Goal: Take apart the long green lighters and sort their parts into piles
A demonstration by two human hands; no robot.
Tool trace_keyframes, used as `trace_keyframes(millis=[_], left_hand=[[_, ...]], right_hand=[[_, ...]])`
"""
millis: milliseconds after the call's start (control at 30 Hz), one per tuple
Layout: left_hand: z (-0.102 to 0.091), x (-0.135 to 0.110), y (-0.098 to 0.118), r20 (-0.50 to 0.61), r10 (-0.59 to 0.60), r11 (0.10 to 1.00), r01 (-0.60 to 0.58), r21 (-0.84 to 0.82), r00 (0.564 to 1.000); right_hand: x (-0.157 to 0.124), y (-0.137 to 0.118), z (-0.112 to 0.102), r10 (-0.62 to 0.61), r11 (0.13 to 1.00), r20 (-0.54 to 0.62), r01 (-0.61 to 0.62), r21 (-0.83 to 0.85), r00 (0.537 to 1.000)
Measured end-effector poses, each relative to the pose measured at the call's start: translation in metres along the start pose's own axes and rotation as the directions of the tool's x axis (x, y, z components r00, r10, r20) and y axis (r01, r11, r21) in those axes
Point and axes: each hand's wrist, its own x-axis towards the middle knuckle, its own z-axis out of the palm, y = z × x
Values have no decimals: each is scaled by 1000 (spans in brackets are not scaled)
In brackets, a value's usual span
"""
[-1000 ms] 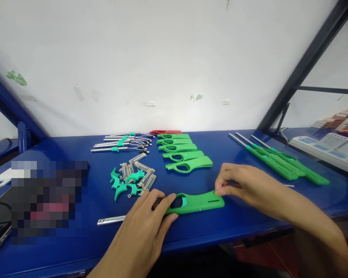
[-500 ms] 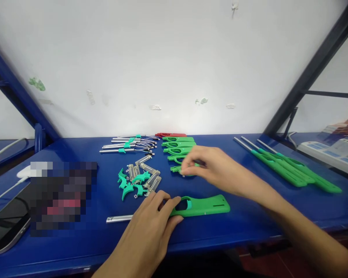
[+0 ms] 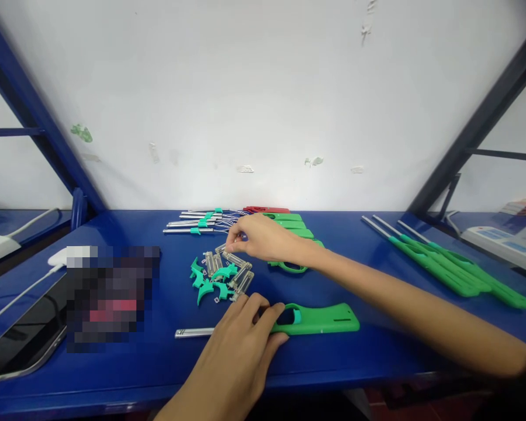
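Observation:
My left hand (image 3: 241, 339) is closed around a green long-neck lighter (image 3: 326, 318) lying near the table's front edge; its metal tube points left. My right hand (image 3: 263, 237) is over the far side of a pile of clear fuel tanks (image 3: 241, 275), thumb and fingers pinched together. What those fingertips hold, if anything, I cannot make out. Turquoise triggers (image 3: 206, 287) lie at the pile's left. Beyond are metal tubes (image 3: 188, 231) with wires, and several green handle shells (image 3: 289, 225), partly hidden by my right hand and wrist.
Three green lighters (image 3: 442, 266) with metal tubes lie at the right. A red handle shell (image 3: 269, 209) is by the wall. At the left are a phone (image 3: 24, 330), a white charger (image 3: 76, 257) with its cable and a blurred-out dark item (image 3: 118, 292). Blue frame posts flank the table (image 3: 158, 380).
My right hand has moved left from the green handle shells to the clear fuel tanks. My left hand stays on the lighter. The whole view has shifted slightly.

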Motion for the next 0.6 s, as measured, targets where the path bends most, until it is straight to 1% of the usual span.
trace_keyframes(millis=[67, 133, 233, 367, 433, 500, 600], left_hand=[[-1, 0, 2, -5, 0, 1000, 0, 8, 1000], [-3, -2, 4, -24, 7, 1000, -7, 21, 1000], [-5, -6, 4, -82, 36, 997, -31, 66, 996], [-2, -11, -2, -131, 110, 991, -99, 90, 985], [-3, -12, -4, -135, 155, 987, -147, 70, 979], [-5, -13, -5, -156, 187, 982, -179, 65, 970], [-13, -17, -5, -200, 240, 967, -215, 139, 950]], right_hand=[[-14, -2, -9, 6, 1000, -42, -6, -12, 999], [-35, -5, -17, 23, 999, -65, -25, -27, 998], [-84, -6, -23, 68, 996, -44, -70, -46, 997], [-159, 2, -13, 201, 975, -12, -201, -99, 980], [-188, 7, -6, 261, 959, 9, -258, -113, 965], [-204, 11, -4, 308, 948, 56, -302, -96, 950], [-211, 13, -11, 332, 943, 127, -332, -25, 935]])
